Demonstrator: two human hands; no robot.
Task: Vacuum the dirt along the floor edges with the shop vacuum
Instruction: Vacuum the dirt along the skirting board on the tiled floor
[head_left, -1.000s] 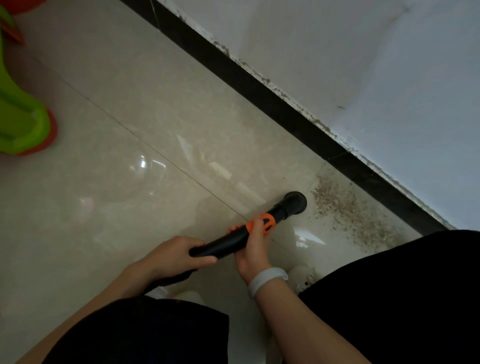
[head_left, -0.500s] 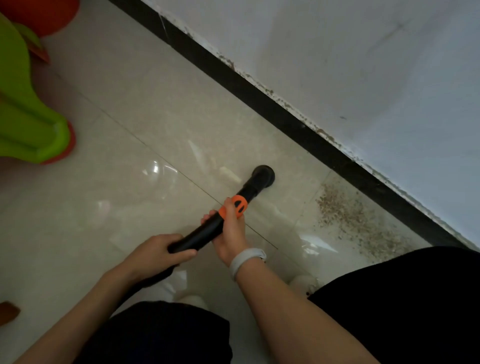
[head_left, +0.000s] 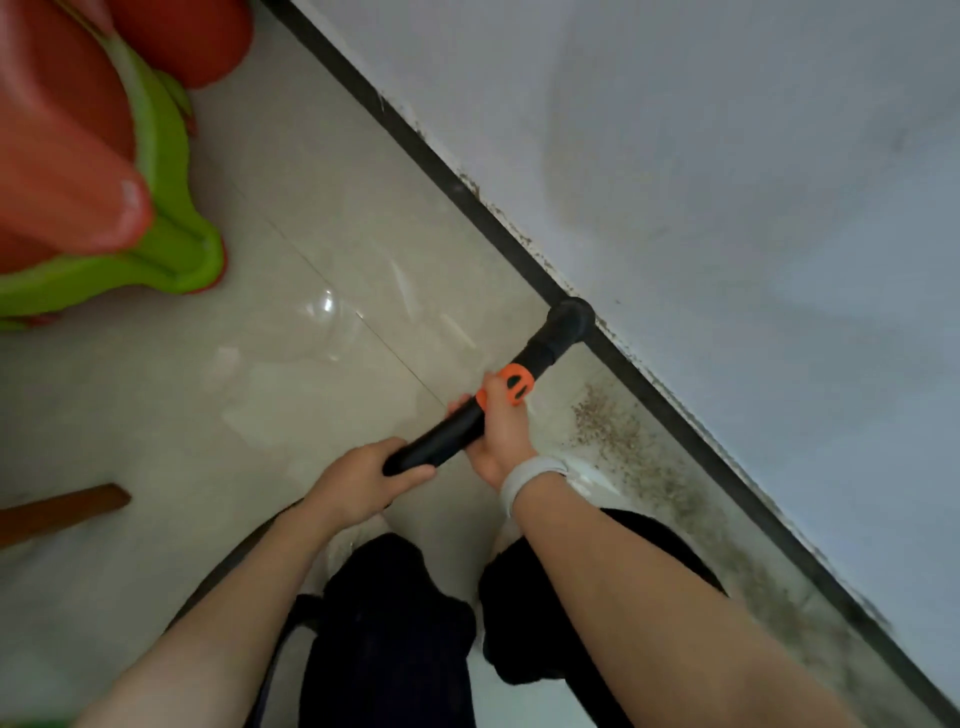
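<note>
The left hand (head_left: 358, 480) and right hand (head_left: 501, 431) are gripping the black hose (head_left: 447, 439). Its nozzle (head_left: 569, 322) is touching the far baseboard (head_left: 447, 171), left of the dirt (head_left: 618, 441).

Black vacuum wand (head_left: 457, 435) with orange collar (head_left: 514, 383), beside black baseboard (head_left: 467, 208), beige glossy tiles (head_left: 322, 208), brown-speckled dirt (head_left: 618, 436).

Glossy, smooth beige tile floor (head_left: 156, 395) beside a matt white wall (head_left: 727, 182); matt black plastic vacuum tube (head_left: 457, 436); shiny green-and-red plastic toy (head_left: 166, 156).
</note>
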